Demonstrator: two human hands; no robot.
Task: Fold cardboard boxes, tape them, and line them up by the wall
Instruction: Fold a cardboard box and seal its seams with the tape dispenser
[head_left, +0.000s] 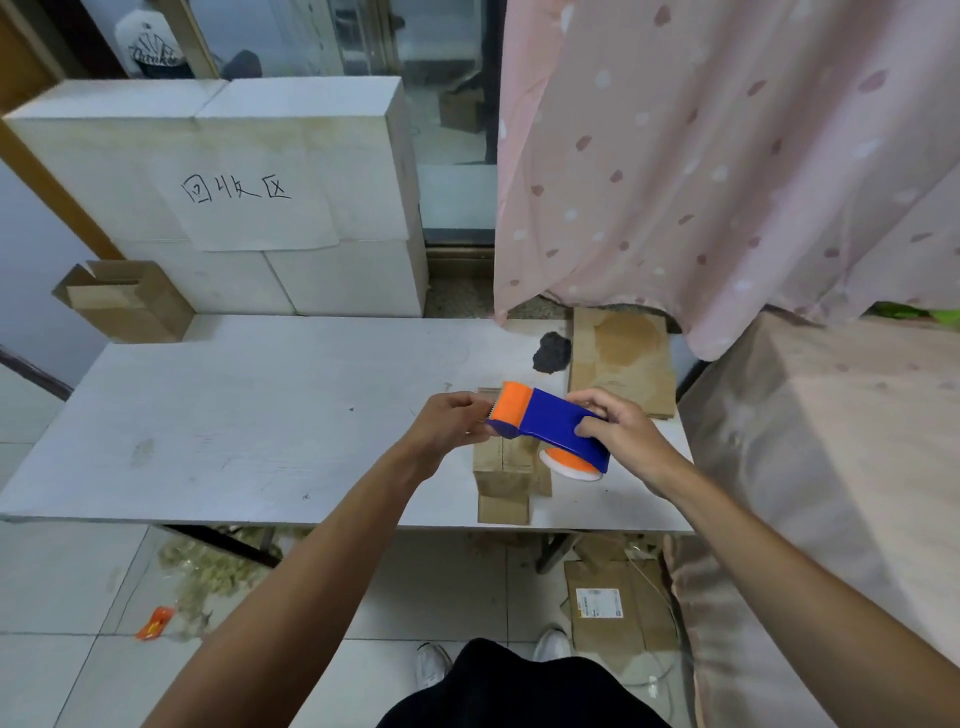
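Head view.

1. Grip state. The right hand (623, 431) grips the blue body of the tape dispenser (550, 421), fingers curled over its top and thumb on the near side. The left hand (449, 423) has its fingers pressed together in a pinch at the orange toothed end. Whether a tape end lies between them cannot be seen.

2. Task item. The small cardboard box (504, 478) stands on the white table (260, 405), directly below both sets of fingers and apart from them. Its top seam is closed, and no tape on it can be made out.

3. Hazards.
- The left fingertips sit against the serrated blade, so a quick pull risks a cut.
- Neither hand holds the box, so tape tension is likely to drag or tip it.
- Tape laid off the seam probably lets the flaps spring open.

4. Surroundings. Beyond the right fingers lie flattened cardboard (623, 358) and a dark lump (553, 352). Far beyond the left fingers, an open cardboard box (130, 301) stands against the white blocks (260, 156). A pink curtain (727, 156) hangs beyond the right fingers. Nothing stands between the dispenser and the box below it.
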